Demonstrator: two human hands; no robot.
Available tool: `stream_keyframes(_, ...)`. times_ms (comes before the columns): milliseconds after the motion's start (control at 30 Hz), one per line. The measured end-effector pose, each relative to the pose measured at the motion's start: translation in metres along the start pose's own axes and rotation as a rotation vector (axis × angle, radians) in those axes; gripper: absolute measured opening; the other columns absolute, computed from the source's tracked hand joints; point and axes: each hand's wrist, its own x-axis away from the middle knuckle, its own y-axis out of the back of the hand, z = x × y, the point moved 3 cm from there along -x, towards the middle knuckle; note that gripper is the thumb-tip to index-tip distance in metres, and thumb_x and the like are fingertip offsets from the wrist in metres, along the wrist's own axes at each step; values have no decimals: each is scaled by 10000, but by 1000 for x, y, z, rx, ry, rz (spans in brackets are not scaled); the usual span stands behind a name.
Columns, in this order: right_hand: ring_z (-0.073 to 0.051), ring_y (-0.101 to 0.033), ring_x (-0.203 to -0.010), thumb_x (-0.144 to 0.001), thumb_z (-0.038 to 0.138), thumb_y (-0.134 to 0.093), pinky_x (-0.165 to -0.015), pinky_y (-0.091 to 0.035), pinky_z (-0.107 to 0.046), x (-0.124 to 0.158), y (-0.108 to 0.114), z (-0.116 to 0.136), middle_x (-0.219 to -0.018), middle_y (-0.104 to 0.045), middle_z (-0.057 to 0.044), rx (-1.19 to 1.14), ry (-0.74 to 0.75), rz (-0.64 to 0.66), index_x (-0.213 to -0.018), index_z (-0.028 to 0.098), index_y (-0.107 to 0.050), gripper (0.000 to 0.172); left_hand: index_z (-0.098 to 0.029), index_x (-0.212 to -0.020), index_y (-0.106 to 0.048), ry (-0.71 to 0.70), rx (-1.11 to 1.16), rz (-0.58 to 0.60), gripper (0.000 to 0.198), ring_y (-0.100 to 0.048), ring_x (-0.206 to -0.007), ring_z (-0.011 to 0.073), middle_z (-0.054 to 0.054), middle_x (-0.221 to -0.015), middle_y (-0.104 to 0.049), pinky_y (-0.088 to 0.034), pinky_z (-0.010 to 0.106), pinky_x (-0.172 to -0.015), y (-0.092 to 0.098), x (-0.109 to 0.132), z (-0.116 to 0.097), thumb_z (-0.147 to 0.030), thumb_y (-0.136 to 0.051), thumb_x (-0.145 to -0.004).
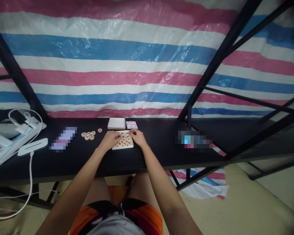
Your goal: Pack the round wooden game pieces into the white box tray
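A shallow white box (122,148) filled with rows of round Chinese chess pieces (124,140), marked in red and black characters, lies on the black table in front of me. Over its left side my left hand (110,139) is curled, fingertips pinched together at the pieces; what they hold is hidden. My right hand (138,137) has its thumb and fingers closed at the far right corner of the box. Left of the box, several loose Chinese chess pieces (88,134) form a small cluster, and a single piece (99,130) sits apart from them.
Behind the box are a white lid (116,123) and a printed card (131,125). A blurred-out phone-like object (63,139) lies left, near a power strip (14,143) with white cables and a white device (33,147). Another blurred object (194,140) is right, near black frame bars (208,71).
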Motion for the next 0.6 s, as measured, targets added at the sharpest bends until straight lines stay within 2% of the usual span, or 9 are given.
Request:
stream_keyframes(100, -148, -619, -787, -785, 319, -583, -778, -463, -265, 0, 0, 1, -842, -681, -19, 3, 0, 8, -860, 200, -668, 164, -215, -856, -689, 0, -79, -29, 207, -601, -852, 183, 29, -856, -699, -430, 295, -824, 6, 3, -1, -283, -494, -854)
stream_keyframes(167, -150, -620, -788, -786, 321, -584, -778, -463, -266, 1, 1, 2, -842, -681, -24, -2, -4, 8, -863, 195, -667, 170, -205, -895, -683, 74, -151, -99, 245, -590, -880, 198, 47, -892, -689, -428, 313, -842, 15, 9, 1, -296, -456, -874)
stream_keyframes(267, -151, -620, -790, -787, 326, -583, -777, -464, -267, 1, 1, 2, -844, -682, -25, -4, -9, 6, -869, 196, -667, 175, -177, -971, -669, 315, -308, -268, 275, -563, -961, 246, 102, -991, -650, -420, 363, -884, 38, 26, 19, -282, -437, -869)
stream_keyframes(333, -151, -620, -790, -785, 327, -584, -776, -464, -267, 1, 2, 2, -847, -682, -24, -1, -10, 7, -872, 198, -668, 176, -158, -1032, -653, 521, -386, -332, 306, -549, -1009, 292, 152, -1057, -609, -430, 401, -872, 56, 42, 39, -308, -458, -850)
stream_keyframes(400, -152, -621, -795, -785, 324, -584, -779, -463, -268, 2, 2, 3, -846, -682, -22, -3, -10, 9, -876, 197, -668, 177, -124, -1099, -622, 684, -402, -361, 367, -532, -1061, 333, 198, -1126, -572, -437, 427, -862, 72, 57, 61, -330, -453, -846)
stream_keyframes(467, -153, -622, -798, -784, 316, -583, -786, -460, -269, 2, 2, 3, -846, -684, -22, -4, -13, 13, -874, 195, -669, 174, -90, -1199, -556, 786, -355, -380, 439, -526, -1101, 336, 217, -1165, -566, -426, 426, -893, 85, 66, 81, -336, -429, -857)
stream_keyframes(600, -154, -623, -797, -782, 309, -585, -789, -457, -272, 2, 3, 4, -850, -686, -26, -7, -15, 16, -870, 193, -671, 169, -59, -1268, -493, 857, -130, -286, 537, -515, -1164, 306, 209, -1238, -564, -400, 382, -950, 87, 65, 102, -418, -340, -899)
